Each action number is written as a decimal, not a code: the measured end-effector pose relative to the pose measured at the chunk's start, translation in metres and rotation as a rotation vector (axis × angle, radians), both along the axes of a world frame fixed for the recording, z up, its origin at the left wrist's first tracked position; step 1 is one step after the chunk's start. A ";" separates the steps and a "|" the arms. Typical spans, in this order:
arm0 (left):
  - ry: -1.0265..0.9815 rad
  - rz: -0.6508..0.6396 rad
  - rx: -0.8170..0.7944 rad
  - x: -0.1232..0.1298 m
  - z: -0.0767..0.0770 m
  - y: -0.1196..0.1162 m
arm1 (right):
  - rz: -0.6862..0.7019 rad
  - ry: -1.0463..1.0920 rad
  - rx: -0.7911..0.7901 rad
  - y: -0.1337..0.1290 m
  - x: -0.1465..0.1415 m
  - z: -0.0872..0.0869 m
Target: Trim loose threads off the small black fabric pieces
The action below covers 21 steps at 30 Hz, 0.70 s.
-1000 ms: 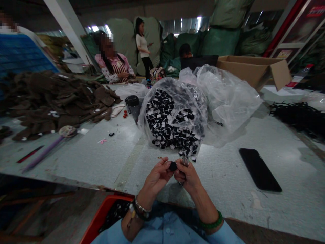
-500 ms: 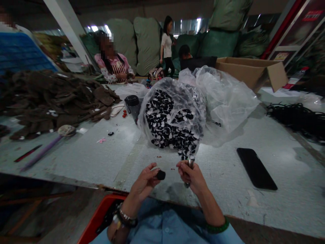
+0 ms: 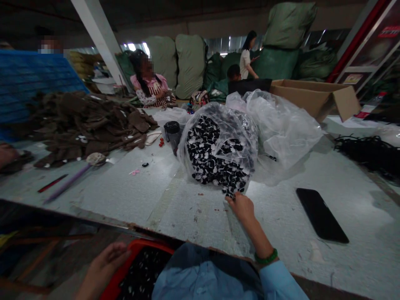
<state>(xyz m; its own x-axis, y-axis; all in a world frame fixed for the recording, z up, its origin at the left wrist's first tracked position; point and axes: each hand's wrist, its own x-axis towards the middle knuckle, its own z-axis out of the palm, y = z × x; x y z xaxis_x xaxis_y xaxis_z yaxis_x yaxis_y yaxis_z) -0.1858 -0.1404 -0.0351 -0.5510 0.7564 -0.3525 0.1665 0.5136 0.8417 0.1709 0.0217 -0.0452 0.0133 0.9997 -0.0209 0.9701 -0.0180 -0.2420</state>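
Observation:
Low at the left, my left hand (image 3: 111,259) hangs beside the rim of a red basket (image 3: 135,246), its fingers stretched out and slightly blurred, with nothing visible in them. Inside the basket lie many small black pieces (image 3: 142,271) with pale specks. My right hand (image 3: 241,207) reaches to the mouth of a clear plastic bag (image 3: 184,146), fingers closed at the edge of the small black-and-white fabric pieces (image 3: 206,154) spilling from it. The back of the hand hides what the fingers grip.
A black phone (image 3: 321,214) lies at the right, before black cords (image 3: 368,152). Brown fabric items (image 3: 93,121) are heaped at the left, near a purple-handled stick (image 3: 70,182). A dark bottle (image 3: 172,137) stands by the bag; a cardboard box (image 3: 303,98) is behind. Other people work beyond.
My left hand has moved down and left from the table to the basket, and the black piece has left its fingers. My right hand, earlier holding a small metal tool, has reached forward to the pieces.

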 end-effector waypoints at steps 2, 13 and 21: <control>-0.079 -0.162 0.135 0.031 0.010 0.026 | -0.010 -0.022 -0.027 0.003 -0.003 -0.003; -0.249 -0.741 0.375 0.190 0.008 0.148 | 0.029 0.092 0.006 0.013 0.001 -0.001; -0.450 -0.613 0.313 0.206 -0.002 0.161 | 0.137 0.477 0.094 0.009 -0.003 0.010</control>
<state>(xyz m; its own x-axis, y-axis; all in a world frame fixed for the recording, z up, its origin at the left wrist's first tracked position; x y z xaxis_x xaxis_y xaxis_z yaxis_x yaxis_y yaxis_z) 0.0198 0.0203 -0.0371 0.1358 0.9771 -0.1639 -0.0459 0.1714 0.9841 0.1676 0.0310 -0.0356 -0.1075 0.9894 0.0976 0.7428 0.1451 -0.6536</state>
